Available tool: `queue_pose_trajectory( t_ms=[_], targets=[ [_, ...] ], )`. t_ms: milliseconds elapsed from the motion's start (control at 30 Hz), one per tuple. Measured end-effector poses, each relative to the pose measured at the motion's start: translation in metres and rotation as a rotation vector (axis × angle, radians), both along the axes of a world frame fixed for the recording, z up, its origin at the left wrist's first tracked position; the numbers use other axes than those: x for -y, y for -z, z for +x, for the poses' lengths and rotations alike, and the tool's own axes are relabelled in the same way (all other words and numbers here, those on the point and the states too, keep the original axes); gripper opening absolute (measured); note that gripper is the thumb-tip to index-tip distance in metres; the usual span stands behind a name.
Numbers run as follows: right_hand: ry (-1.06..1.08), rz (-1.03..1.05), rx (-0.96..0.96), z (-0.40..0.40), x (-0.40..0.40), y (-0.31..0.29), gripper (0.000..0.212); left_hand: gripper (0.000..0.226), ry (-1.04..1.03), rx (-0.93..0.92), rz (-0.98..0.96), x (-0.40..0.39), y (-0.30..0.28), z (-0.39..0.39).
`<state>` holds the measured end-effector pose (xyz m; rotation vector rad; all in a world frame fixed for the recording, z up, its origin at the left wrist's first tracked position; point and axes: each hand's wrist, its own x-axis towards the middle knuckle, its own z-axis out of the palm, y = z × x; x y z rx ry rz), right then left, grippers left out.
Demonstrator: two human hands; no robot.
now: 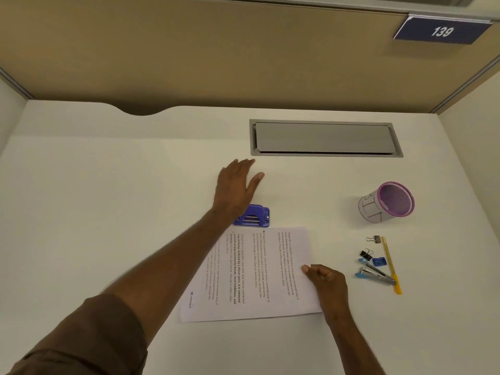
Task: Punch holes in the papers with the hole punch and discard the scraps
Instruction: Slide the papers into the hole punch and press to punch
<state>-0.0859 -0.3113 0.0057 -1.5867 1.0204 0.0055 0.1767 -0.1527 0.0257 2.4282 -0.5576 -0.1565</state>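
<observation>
Head view: the punch (253, 216) sits on the desk (108, 185) at the far edge of the paper (259, 272), touching it or nearly so, with its slot facing near, toward the sheet. Its long axis runs left to right, along the paper's far edge. The left hand (234, 189) is over the punch with fingers straight and spread, reaching past it to the far side; the heel of the hand covers the punch's left part, so the punch lies under the palm, near of the fingertips. Whether the palm presses on it I cannot tell. The right hand (326, 284) pinches the paper's right edge, thumb on top, fingers curled. The left hand is plainly nearer the punch, so it seems the one to press while the right steadies or feeds the sheet

To the right stands a mesh cup (387, 203), tilted toward the camera; nothing shows inside it. Near of it lie clips (366, 254), a stapler (374, 274) and a pen (391, 265)
</observation>
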Motion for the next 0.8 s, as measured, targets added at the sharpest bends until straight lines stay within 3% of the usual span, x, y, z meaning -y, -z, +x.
queue_pose_trajectory(
  t_ms=[200,800],
  targets=[
    [0.013,0.040,-0.012,-0.012,-0.004,0.001,0.012,0.048,-0.202,-0.085,-0.158,-0.065,-0.003,-0.005],
    [-0.022,-0.012,-0.007,-0.015,-0.007,-0.009,0.013,0.030,-0.098,-0.169,-0.166,-0.080,0.008,-0.073]
  ],
)
